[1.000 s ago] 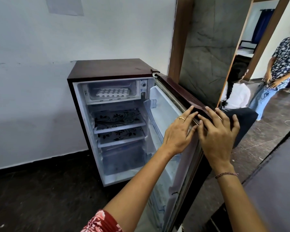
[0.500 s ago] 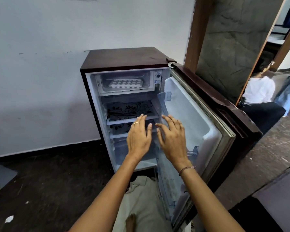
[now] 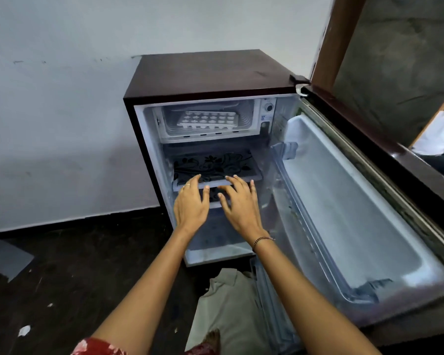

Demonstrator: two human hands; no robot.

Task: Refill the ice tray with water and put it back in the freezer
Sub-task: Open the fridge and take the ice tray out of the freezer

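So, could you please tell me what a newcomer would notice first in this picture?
A small dark-red fridge stands against the white wall with its door swung wide to the right. In the freezer compartment at the top lies a white ice tray. Both empty hands, the left hand and the right hand, stretch out open in front of the floral-patterned shelf below it.

fridge door (image 3: pixel 344 201) swung wide | freezer compartment (image 3: pixel 205 119) mouth unblocked
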